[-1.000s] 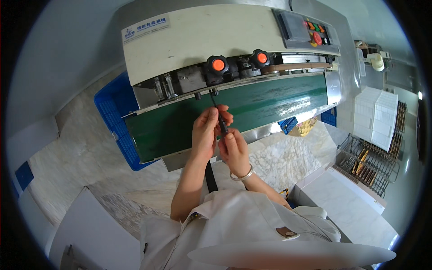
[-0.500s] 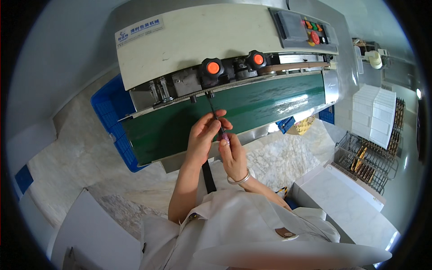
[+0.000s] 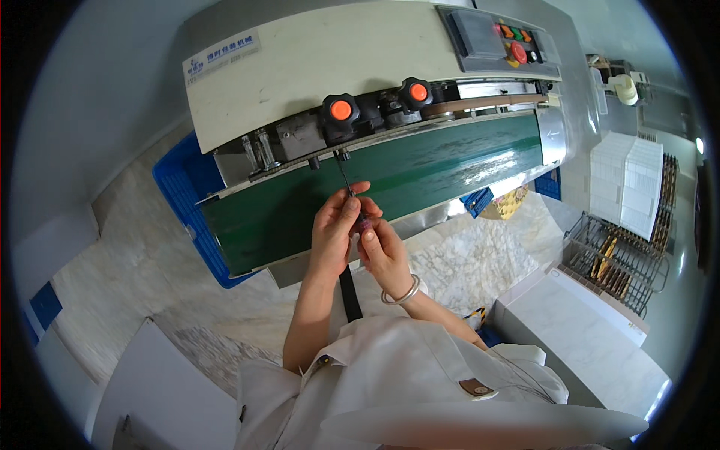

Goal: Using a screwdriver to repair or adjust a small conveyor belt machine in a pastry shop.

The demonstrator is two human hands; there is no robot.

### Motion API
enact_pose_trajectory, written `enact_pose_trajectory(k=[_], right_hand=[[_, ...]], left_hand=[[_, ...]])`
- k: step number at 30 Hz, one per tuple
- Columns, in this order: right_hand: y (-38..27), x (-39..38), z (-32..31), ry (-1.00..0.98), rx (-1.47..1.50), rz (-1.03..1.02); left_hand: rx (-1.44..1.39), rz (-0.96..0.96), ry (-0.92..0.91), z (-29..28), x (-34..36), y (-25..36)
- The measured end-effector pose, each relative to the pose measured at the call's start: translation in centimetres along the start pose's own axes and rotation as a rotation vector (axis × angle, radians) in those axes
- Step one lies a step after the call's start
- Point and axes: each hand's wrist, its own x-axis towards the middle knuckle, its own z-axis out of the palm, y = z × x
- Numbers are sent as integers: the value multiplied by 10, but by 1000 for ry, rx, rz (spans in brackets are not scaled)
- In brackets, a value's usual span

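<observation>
Both my hands meet over the green conveyor belt [image 3: 450, 169] of a cream band-sealing machine [image 3: 315, 67]. My left hand [image 3: 334, 229] and my right hand [image 3: 381, 251] together grip a thin dark screwdriver [image 3: 351, 196] with a dark handle. Its shaft points up toward a small fitting under the black knob with an orange centre [image 3: 340, 111]. A second such knob [image 3: 417, 91] sits to its right. A silver bangle [image 3: 401, 292] is on my right wrist.
A control panel with coloured buttons [image 3: 514, 41] is at the machine's upper right. A blue crate [image 3: 184, 202] lies under its left end. A wire rack [image 3: 622, 259] and white boxes [image 3: 626, 184] stand right. A white box [image 3: 589, 341] sits lower right on the marble floor.
The view has shifted slightly. My hands stay on the screwdriver, its tip still under the orange-centred knob; the fingers have turned a little around the handle.
</observation>
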Motion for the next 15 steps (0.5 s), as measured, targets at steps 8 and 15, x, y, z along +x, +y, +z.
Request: enact_pose_trajectory(k=[8, 15], right_hand=[[3, 2, 5, -27, 43, -106], [-7, 2, -2, -263, 528, 130]], left_hand=[[-17, 34, 13, 1, -4, -3], [105, 83, 3, 4, -2, -3]])
